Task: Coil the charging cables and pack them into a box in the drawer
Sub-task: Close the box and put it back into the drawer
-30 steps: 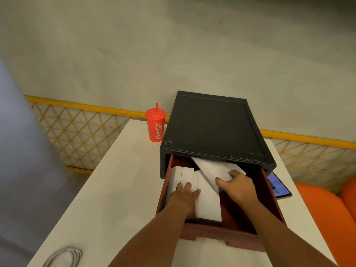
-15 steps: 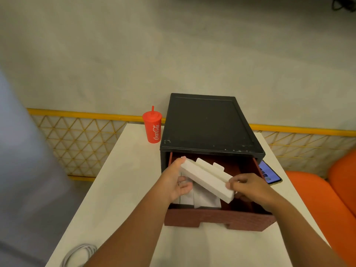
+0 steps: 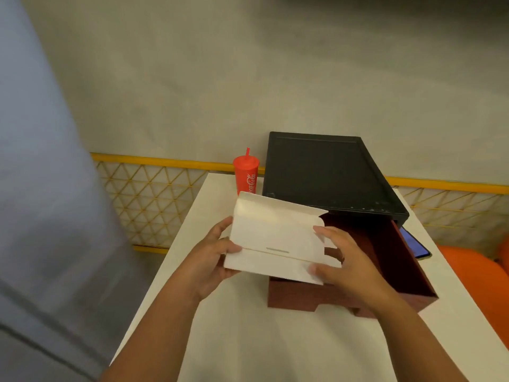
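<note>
Head view — white table (image 3: 242, 340), grey wall (image 3: 248, 78).

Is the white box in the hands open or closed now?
Open: the white box has its lid flap raised, held by the left hand and right hand.

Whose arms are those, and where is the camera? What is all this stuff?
The camera sits on a person's head and looks down, so you see that person's own two arms. The left hand and right hand hold a white box between them, lifted over an open red-brown drawer. The drawer slides out of a black case on a white table. Behind the box stands a red cup with a straw. A phone peeks out on the right.
</note>
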